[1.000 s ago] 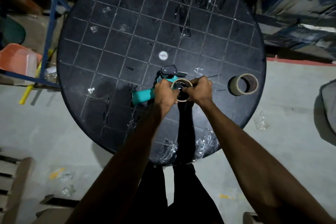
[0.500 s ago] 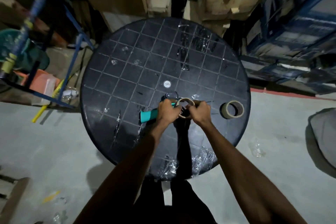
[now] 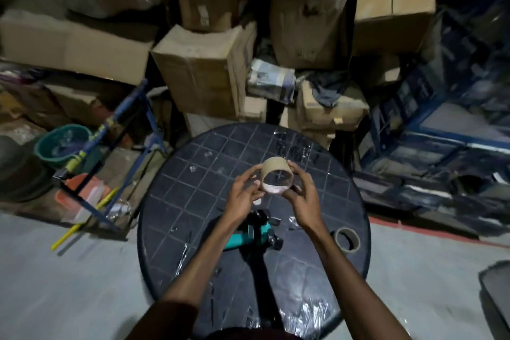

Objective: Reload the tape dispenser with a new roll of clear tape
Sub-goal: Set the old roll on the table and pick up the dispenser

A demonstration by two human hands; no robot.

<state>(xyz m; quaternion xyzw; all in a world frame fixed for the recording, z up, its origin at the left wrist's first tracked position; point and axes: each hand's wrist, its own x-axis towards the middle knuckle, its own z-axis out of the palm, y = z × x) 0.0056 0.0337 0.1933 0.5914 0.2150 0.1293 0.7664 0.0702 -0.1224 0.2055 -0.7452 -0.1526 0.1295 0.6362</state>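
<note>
The left hand (image 3: 244,194) curls its fingers against the left side of a cardboard tape core (image 3: 276,175), raised above the round black table (image 3: 176,196); the right hand (image 3: 302,197) grips its right side. Below the hands, the teal tape dispenser (image 3: 248,234) lies on the table, and a tape roll (image 3: 346,240) sits near the right edge.

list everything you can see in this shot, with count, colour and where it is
tape roll core: 1, tan cardboard, held up above the table
tape dispenser: 1, teal and black, on the table below the hands
second roll: 1, tan, on the table's right edge
table: 1, black, round with grid lines, centre
tape scraps: several, clear, stuck on the tabletop
cardboard boxes: many, brown, stacked behind the table
basin: 1, green, floor at left
left hand: 1, gripping the core's left side
right hand: 1, gripping its right side
</note>
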